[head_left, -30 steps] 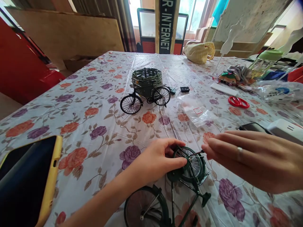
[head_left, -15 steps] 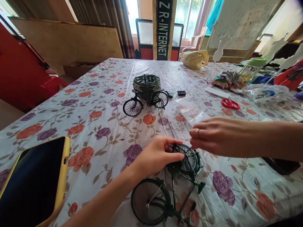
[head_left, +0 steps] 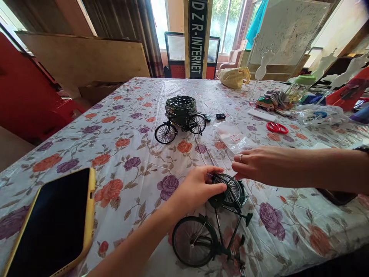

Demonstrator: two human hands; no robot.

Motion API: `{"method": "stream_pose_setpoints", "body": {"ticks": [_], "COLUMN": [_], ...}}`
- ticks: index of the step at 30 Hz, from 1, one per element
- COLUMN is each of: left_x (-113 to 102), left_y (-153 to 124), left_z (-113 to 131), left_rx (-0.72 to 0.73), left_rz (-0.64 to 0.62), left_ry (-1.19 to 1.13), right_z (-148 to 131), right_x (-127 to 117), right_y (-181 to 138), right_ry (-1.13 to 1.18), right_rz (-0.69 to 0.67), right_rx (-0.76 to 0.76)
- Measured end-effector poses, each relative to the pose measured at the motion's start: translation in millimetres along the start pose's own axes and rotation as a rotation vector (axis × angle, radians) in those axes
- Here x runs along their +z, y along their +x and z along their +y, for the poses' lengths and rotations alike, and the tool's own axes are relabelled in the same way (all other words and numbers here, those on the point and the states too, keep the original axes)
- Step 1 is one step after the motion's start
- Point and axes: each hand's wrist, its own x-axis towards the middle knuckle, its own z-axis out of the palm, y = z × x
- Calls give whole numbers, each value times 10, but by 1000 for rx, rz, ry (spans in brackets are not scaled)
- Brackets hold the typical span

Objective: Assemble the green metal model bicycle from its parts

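Note:
A dark green toy bicycle (head_left: 210, 227) lies on its side on the flowered tablecloth (head_left: 129, 154) near the front edge. My left hand (head_left: 198, 186) is closed around the far wheel (head_left: 230, 191), fingers curled over its rim. My right hand (head_left: 261, 165) reaches in from the right, a ring on one finger, fingertips pinched together at the same wheel's upper right edge. What the fingertips hold, if anything, is too small to make out.
A black toy tricycle with a woven basket (head_left: 180, 117) stands mid-table. A phone in a yellow case (head_left: 54, 223) lies front left. Red scissors (head_left: 276, 127), a clear plastic bag (head_left: 235, 138), a yellow cloth bag (head_left: 233, 77), small black parts (head_left: 220, 115) and clutter sit at the right.
My right hand has moved left and forward, from hovering right of the wheel to touching its edge. The view has tilted up and back. My left hand stays on the wheel.

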Motion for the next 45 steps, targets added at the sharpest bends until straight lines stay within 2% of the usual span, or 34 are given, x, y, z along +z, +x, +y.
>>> {"method": "stream_pose_setpoints", "body": {"ticks": [5, 9, 13, 19, 24, 30, 35, 39, 45], "left_x": [-75, -137, -151, -164, -72, 12, 22, 39, -14], "left_y": [-88, -117, -155, -210, -154, -139, -203, -250, -245], "left_z": [48, 20, 13, 41, 26, 59, 218, 305, 293], "left_rx": [-48, -136, -155, -164, -180, -56, -29, 81, 306], "left_rz": [72, 38, 41, -103, -54, 46, 115, 147, 375], "left_ry": [68, 99, 165, 291, 212, -13, -109, -225, -275], "right_z": [10, -16, -41, -61, -71, -67, -76, -99, -114], "right_x": [-42, -38, -36, -57, -60, -57, -100, -201, -441], "right_y": [4, -4, -7, -21, -21, -87, -164, -187, -98], "right_ry": [-129, -196, -230, -257, -275, -289, -389, -516, -698], "right_rz": [23, 46, 64, 61, 91, 170, 357, 435, 585], "right_rx": [-130, -141, -148, -163, -170, -136, -92, -55, 11]}}
